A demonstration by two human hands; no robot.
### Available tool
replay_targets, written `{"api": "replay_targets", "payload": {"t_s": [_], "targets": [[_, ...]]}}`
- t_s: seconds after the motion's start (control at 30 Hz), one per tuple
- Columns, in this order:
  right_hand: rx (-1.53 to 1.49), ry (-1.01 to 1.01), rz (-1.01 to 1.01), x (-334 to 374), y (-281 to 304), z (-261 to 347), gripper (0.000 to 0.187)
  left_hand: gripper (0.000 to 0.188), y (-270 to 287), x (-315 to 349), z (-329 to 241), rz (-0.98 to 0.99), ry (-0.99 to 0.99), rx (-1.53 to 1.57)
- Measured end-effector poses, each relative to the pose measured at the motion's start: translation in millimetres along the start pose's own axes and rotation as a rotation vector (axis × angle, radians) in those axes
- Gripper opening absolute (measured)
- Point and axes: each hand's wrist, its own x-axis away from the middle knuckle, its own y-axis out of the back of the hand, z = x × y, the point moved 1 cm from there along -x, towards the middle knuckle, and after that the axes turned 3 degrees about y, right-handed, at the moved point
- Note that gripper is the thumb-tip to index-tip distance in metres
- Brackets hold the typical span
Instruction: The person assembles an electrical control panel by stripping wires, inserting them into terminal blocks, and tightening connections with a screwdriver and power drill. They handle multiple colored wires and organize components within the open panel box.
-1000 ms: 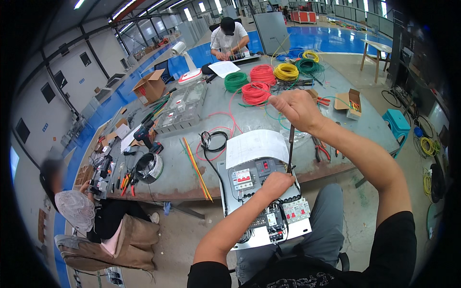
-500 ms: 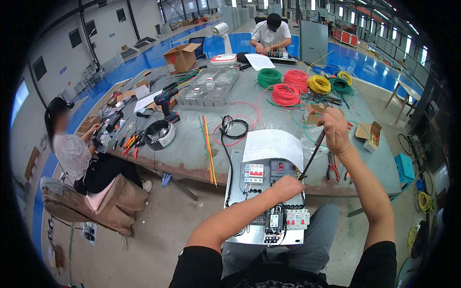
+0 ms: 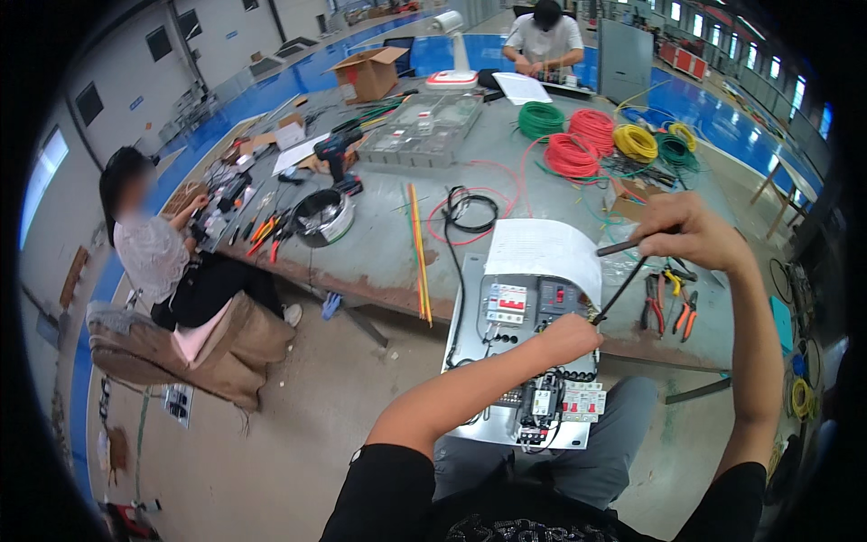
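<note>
A metal mounting panel [image 3: 470, 352] fitted with breakers rests on my lap and leans against the table's edge. My left hand [image 3: 573, 340] is closed at the panel's right edge, round the lower end of a black cable-like strand [image 3: 621, 291]. The strand slants up taut to my right hand [image 3: 688, 231], whose fingers are closed on it; a dark end sticks out leftward from them. A red-switched breaker [image 3: 508, 304] and a dark moulded breaker [image 3: 558, 296] sit above my left hand. Below it are a contactor [image 3: 542, 402] and small white breakers [image 3: 583, 402]. My left forearm hides the panel's middle.
A paper sheet [image 3: 542, 248] covers the panel's top. Pliers [image 3: 652, 303] lie right of it. Coloured wire coils [image 3: 573, 155], a parts organizer [image 3: 424, 131], a cordless drill [image 3: 339, 158] and a black cable roll [image 3: 322, 217] are on the table [image 3: 388, 266]. Two people work nearby.
My right hand has turned and moved a little outward, and a dark end of the strand now points left from it. My left hand keeps its place on the panel. The whole view has shifted.
</note>
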Motion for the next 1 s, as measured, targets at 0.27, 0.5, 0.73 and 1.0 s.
{"api": "replay_targets", "payload": {"t_s": [0.27, 0.5, 0.73, 1.0], "targets": [[-0.083, -0.354, -0.256, -16, -28, 20, 0.026, 0.009, -4, 0, 0, -0.025, -0.01, -0.003], [-0.326, -0.554, 0.084, -23, -3, 29, 0.024, 0.009, -2, 2, 2, 0.048, 0.014, -0.029], [-0.488, -0.26, 0.077, -21, -10, -8, 0.043, 0.012, -3, -3, 2, 0.061, 0.005, -0.025], [-0.949, -0.515, -0.458, -12, -46, -7, 0.033, 0.008, 5, 2, 0, 0.069, 0.004, -0.02]]}}
